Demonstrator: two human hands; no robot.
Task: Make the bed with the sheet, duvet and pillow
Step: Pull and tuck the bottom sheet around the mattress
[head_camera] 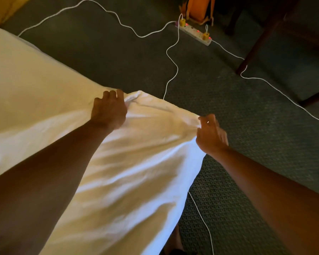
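A white sheet [136,162] lies creased over the corner of the bed [26,74], which fills the left half of the view. My left hand [109,111] grips the sheet's edge at the far corner, fingers curled over the fabric. To the right, my right hand [210,133] pinches the sheet's edge where it hangs off the bed's side, and the cloth is pulled taut between the two hands. No duvet or pillow is visible.
Dark green carpet [247,126] runs beside the bed. White cables [171,57] snake across it to a power strip [195,33] with red lights. An orange bag [199,8] and dark furniture legs [260,39] stand at the top right. My foot [175,243] shows near the bottom.
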